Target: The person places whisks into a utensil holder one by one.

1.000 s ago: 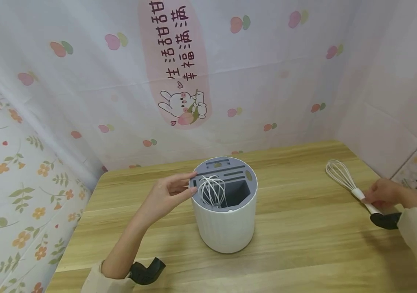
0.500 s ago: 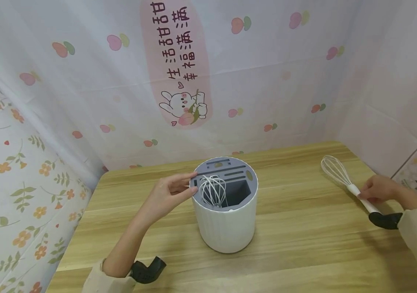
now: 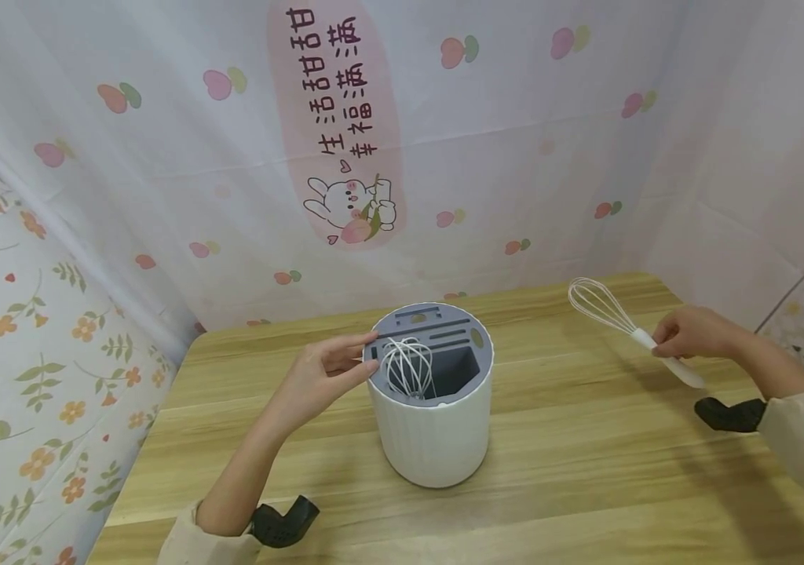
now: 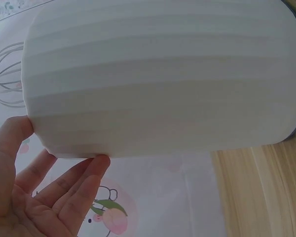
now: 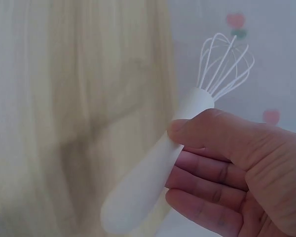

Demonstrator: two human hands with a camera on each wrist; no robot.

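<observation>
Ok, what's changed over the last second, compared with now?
The right hand, gripping the loose whisk by its handle, has lifted it off the table and carried it left, toward the holder. The left hand stays on the holder's rim; the whisk inside hasn't moved.

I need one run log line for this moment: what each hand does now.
left hand: touches holder rim | right hand: grips whisk handle, off table | second whisk: in holder
</observation>
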